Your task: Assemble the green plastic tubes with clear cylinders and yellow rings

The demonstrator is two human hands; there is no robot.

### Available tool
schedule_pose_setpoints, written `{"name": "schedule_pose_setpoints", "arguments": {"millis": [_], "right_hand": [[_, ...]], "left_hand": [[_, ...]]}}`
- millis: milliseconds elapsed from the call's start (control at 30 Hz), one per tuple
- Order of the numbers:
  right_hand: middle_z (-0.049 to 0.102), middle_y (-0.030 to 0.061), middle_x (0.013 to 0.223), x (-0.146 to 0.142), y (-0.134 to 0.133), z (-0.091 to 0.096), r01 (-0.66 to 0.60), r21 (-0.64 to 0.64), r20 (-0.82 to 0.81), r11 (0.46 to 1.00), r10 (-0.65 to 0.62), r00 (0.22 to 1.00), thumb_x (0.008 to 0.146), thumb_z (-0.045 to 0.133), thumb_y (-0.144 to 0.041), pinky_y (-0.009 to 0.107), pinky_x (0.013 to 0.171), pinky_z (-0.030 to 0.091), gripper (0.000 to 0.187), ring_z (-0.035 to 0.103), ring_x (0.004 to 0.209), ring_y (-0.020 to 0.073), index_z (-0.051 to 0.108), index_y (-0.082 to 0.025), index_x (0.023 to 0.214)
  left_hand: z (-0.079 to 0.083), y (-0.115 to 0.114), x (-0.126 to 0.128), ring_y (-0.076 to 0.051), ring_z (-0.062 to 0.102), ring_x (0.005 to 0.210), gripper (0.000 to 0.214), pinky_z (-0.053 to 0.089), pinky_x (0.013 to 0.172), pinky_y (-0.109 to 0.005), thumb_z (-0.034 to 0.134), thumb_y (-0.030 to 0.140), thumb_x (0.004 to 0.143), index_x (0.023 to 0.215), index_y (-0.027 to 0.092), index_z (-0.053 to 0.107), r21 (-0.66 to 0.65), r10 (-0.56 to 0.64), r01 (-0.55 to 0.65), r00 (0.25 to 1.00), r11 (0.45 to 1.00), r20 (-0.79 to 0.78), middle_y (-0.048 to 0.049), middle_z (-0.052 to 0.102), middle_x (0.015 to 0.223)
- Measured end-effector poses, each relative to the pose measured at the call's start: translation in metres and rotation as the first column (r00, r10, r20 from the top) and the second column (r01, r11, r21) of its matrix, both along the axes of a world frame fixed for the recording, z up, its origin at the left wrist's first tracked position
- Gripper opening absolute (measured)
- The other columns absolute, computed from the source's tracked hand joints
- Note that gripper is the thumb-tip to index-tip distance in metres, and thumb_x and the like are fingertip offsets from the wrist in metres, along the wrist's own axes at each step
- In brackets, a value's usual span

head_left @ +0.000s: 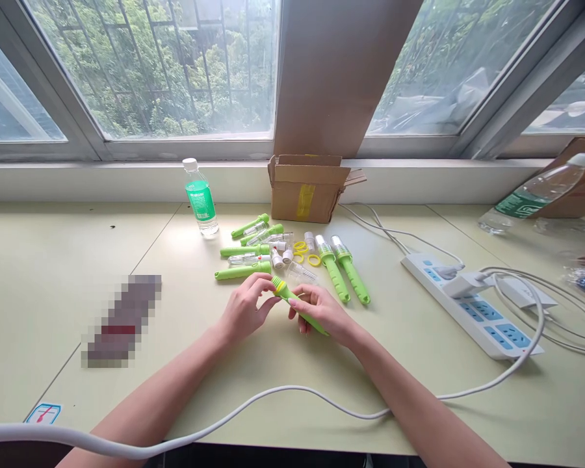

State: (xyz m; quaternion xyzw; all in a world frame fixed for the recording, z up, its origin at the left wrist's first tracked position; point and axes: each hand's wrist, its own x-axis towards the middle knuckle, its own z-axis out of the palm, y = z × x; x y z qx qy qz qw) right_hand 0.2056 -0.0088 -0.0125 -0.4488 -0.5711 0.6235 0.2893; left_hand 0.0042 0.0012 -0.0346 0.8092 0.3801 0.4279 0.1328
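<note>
My right hand is closed around a light-green plastic handle, which lies tilted with its threaded end up and to the left. At that end a yellow ring sits around the handle. My left hand pinches at the ring with thumb and index finger. Just beyond my hands lie several more green handles, clear plastic tubes, small white cylindrical parts and loose yellow rings. Two handles fitted with clear tubes, including one assembled stick, lie to the right.
A cardboard box and a water bottle stand near the window. On the right are a power strip with plugs and another bottle. A white cable crosses in front of my forearms. A blurred dark object lies left.
</note>
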Motion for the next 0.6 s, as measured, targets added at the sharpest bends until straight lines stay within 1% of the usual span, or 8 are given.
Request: {"name": "schedule_pose_setpoints", "arguments": {"millis": [100,167,233,300,367,433,533,600], "right_hand": [[0.064,0.0033,0.076,-0.0006,0.0003,0.0000,-0.011,0.028,0.023,1.000,0.011,1.000,0.080,0.056,-0.056,0.023,0.044,0.044,0.040,0.056,0.050,0.0107,0.058,-0.016,0.085],[0.062,0.0020,0.073,-0.0008,0.0000,0.0006,-0.029,0.038,0.043,0.999,0.027,0.999,0.083,0.051,-0.056,0.022,0.042,0.042,0.040,0.054,0.048,0.0092,0.059,-0.017,0.078],[0.062,0.0009,0.070,-0.0009,-0.0006,0.0012,-0.027,0.040,0.061,0.999,0.025,0.998,0.084,0.050,-0.055,0.021,0.041,0.040,0.040,0.051,0.044,0.0079,0.058,-0.017,0.076],[0.063,0.0001,0.070,-0.0009,-0.0013,0.0011,-0.010,0.032,0.075,0.999,0.007,0.997,0.083,0.053,-0.054,0.021,0.038,0.037,0.036,0.049,0.041,0.0069,0.057,-0.018,0.081],[0.063,-0.0013,0.070,-0.0010,-0.0021,0.0002,0.006,0.020,0.088,1.000,-0.007,0.996,0.078,0.061,-0.050,0.020,0.035,0.035,0.033,0.047,0.039,0.0066,0.055,-0.019,0.088],[0.062,-0.0030,0.068,-0.0012,-0.0027,-0.0011,0.016,0.002,0.092,1.000,-0.016,0.996,0.073,0.068,-0.046,0.020,0.034,0.035,0.036,0.046,0.038,0.0067,0.052,-0.021,0.093],[0.062,-0.0035,0.068,-0.0019,-0.0031,-0.0019,0.033,-0.020,0.064,0.999,-0.032,0.997,0.071,0.070,-0.043,0.020,0.032,0.035,0.037,0.048,0.037,0.0078,0.049,-0.021,0.092],[0.063,-0.0023,0.069,-0.0025,-0.0030,-0.0006,0.041,-0.018,0.037,0.999,-0.040,0.999,0.072,0.068,-0.045,0.022,0.032,0.037,0.034,0.051,0.038,0.0092,0.050,-0.021,0.089]], "left_hand": [[-0.0007,0.0002,0.0001,-0.016,0.059,0.083,0.014,0.055,0.069,-0.033,0.057,0.027,0.086,0.097,0.020,0.052,0.003,-0.005,0.005,1.000,1.000,-0.008,-0.0079,0.059,0.106],[-0.0019,0.0010,-0.0002,-0.016,0.060,0.083,0.012,0.055,0.069,-0.033,0.055,0.026,0.087,0.098,0.020,0.052,-0.001,-0.011,0.011,1.000,1.000,-0.016,-0.0079,0.059,0.105],[-0.0032,0.0017,-0.0003,-0.015,0.060,0.083,0.008,0.055,0.068,-0.032,0.054,0.025,0.088,0.095,0.020,0.052,-0.005,-0.010,0.010,1.000,1.000,-0.020,-0.0074,0.059,0.104],[-0.0041,0.0016,0.0000,-0.015,0.060,0.083,0.007,0.055,0.068,-0.031,0.054,0.025,0.088,0.093,0.020,0.053,-0.004,-0.003,0.003,1.000,1.000,-0.024,-0.0070,0.059,0.103],[-0.0042,0.0010,0.0006,-0.015,0.060,0.083,0.010,0.055,0.068,-0.031,0.056,0.025,0.087,0.095,0.020,0.052,-0.005,0.001,-0.002,1.000,1.000,-0.025,-0.0068,0.059,0.105],[-0.0038,0.0005,0.0013,-0.015,0.060,0.083,0.012,0.055,0.067,-0.031,0.056,0.025,0.086,0.097,0.020,0.051,-0.006,0.000,0.000,1.000,1.000,-0.022,-0.0069,0.058,0.106],[-0.0029,0.0002,0.0017,-0.015,0.060,0.084,0.009,0.056,0.067,-0.031,0.054,0.024,0.087,0.096,0.020,0.051,0.003,-0.005,0.005,1.000,1.000,-0.007,-0.0068,0.059,0.105],[-0.0020,0.0001,0.0016,-0.015,0.060,0.085,0.007,0.056,0.068,-0.031,0.053,0.024,0.088,0.093,0.020,0.052,0.012,-0.003,0.003,1.000,1.000,0.003,-0.0066,0.059,0.103]]}}
